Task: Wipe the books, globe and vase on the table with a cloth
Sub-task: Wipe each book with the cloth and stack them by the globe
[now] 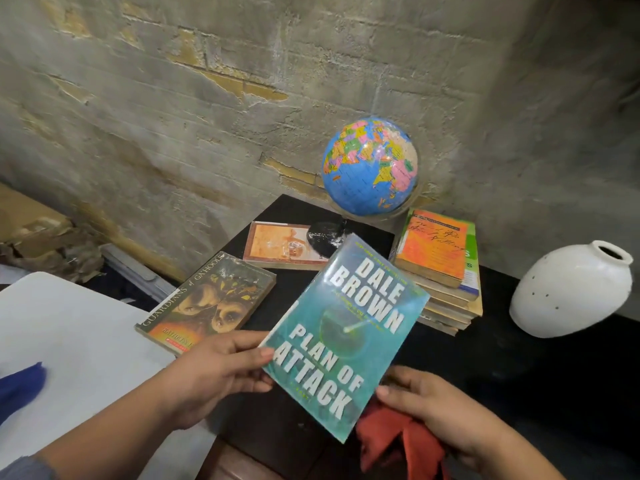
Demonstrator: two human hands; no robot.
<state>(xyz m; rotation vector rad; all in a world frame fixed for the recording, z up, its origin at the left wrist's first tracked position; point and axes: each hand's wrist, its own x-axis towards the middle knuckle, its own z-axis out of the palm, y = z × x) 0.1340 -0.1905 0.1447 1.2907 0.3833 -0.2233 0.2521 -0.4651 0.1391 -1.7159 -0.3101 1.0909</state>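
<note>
I hold a teal paperback titled "Plan of Attack" above the black table, tilted face up. My left hand grips its lower left edge. My right hand touches its lower right corner and holds a red cloth bunched under the palm. A blue globe stands at the table's back. To the far right stands a white vase. A brown owl-cover book and an orange-cover book lie flat on the left. A stack of books sits right of the globe.
A rough brick wall runs behind the table. A white surface adjoins the table on the left, with a blue cloth at its edge. Crumpled cardboard lies at far left.
</note>
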